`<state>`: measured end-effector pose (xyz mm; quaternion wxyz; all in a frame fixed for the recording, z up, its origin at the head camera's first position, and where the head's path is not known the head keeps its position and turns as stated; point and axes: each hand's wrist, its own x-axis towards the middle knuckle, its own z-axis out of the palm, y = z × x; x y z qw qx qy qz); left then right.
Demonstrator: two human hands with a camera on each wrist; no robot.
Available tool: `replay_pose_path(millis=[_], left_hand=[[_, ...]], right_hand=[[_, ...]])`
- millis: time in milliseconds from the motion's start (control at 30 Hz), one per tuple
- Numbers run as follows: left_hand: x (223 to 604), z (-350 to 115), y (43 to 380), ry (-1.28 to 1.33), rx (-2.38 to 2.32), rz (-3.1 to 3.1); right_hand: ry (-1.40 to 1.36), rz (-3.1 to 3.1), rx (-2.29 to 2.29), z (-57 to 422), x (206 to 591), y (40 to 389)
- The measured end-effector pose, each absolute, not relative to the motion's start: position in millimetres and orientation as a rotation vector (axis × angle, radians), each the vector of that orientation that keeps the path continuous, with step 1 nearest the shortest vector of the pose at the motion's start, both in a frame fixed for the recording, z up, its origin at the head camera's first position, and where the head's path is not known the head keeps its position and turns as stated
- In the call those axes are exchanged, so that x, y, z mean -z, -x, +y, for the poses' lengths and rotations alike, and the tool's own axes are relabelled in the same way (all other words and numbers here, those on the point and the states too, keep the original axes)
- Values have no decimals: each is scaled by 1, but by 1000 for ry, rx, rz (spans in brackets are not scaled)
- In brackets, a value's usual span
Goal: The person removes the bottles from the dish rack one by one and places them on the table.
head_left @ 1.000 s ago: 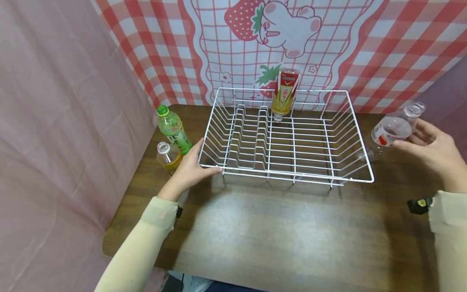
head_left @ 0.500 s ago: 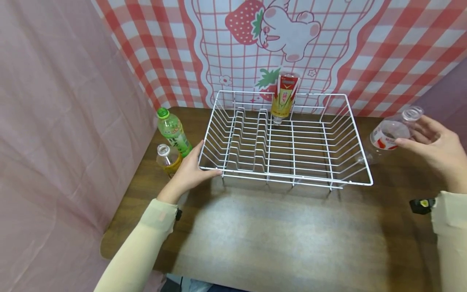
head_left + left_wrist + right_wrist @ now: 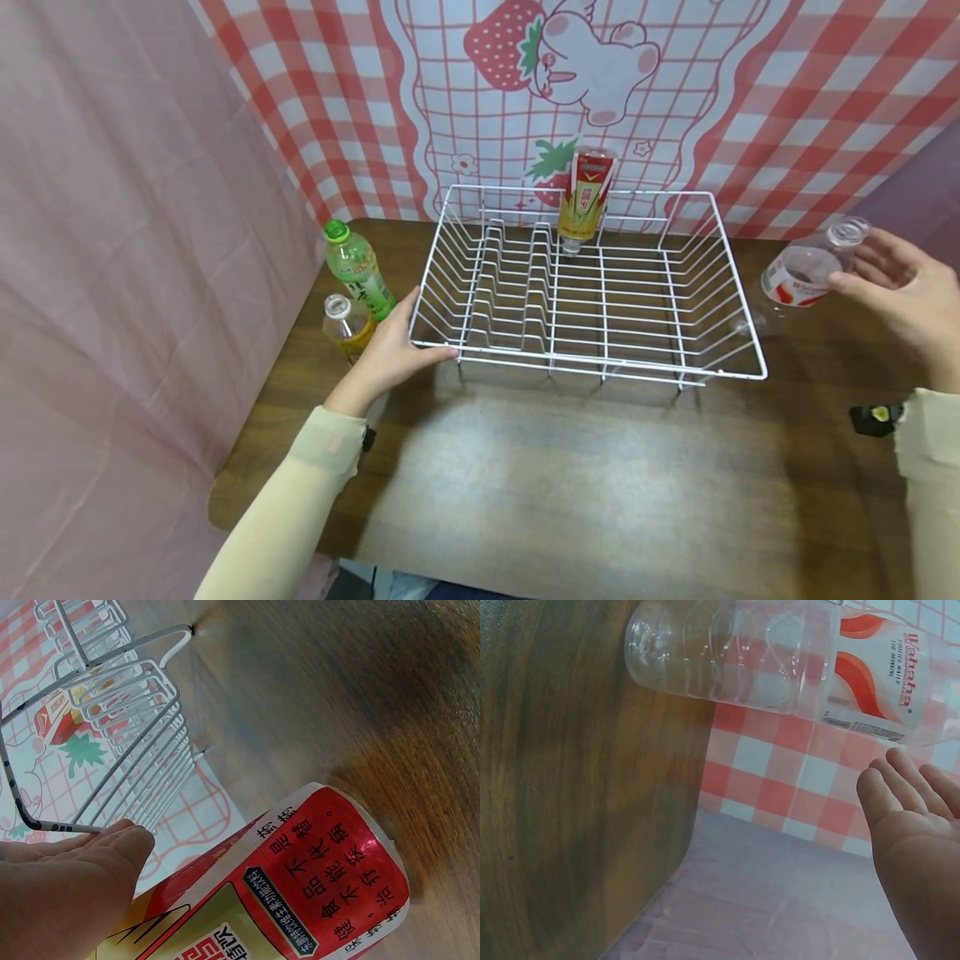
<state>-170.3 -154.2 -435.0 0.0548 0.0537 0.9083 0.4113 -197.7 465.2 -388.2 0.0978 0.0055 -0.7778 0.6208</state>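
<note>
In the head view my left hand (image 3: 393, 346) grips the front left corner of a white wire dish rack (image 3: 615, 360), thumb over its front rim and fingers along its side. A clear plastic water bottle (image 3: 797, 283), uncapped with a red and white label, stands right of the rack. Beside it is my right hand (image 3: 903, 296), fingers straight; the right wrist view shows a gap between these fingers and the bottle (image 3: 780, 656). An uncapped drink bottle (image 3: 351, 329) stands by my left hand, its red and gold label (image 3: 315, 877) close up in the left wrist view.
A capped green bottle (image 3: 360, 271) stands behind the uncapped one at left. Inside the rack, an upside-down red and gold bottle (image 3: 587, 196) leans at the back. The wooden table (image 3: 570, 483) has a checked cloth (image 3: 360, 125) behind it and a pink curtain (image 3: 135, 250) at left.
My right hand has let go of the water bottle and drawn slightly right, its thumb leaving the label. The left hand and rack stay in place; the head view has shifted slightly.
</note>
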Motion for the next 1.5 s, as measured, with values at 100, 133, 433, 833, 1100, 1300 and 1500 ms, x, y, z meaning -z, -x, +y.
replay_pose_path(millis=[100,133,433,833,1100,1300,1500], left_hand=[[435,-154,171,-171,-1251,2765],[435,-154,171,-173,-1251,2767],[438,-156,173,-203,-1268,2767],[438,-155,173,-219,-1295,2771],[437,-155,173,-243,-1324,2778],[438,-155,173,-236,-1318,2766],[438,-156,174,-232,-1315,2765]], right_hand=[[-62,-2170,-1977,464,386,200],[-74,-2135,-2007,464,386,201],[-39,-2100,-2023,460,378,200],[-75,-1977,-2122,455,371,204],[-94,-2056,-2051,450,364,204],[-90,-2263,-1771,449,357,204],[-94,-2301,-1738,448,351,206]])
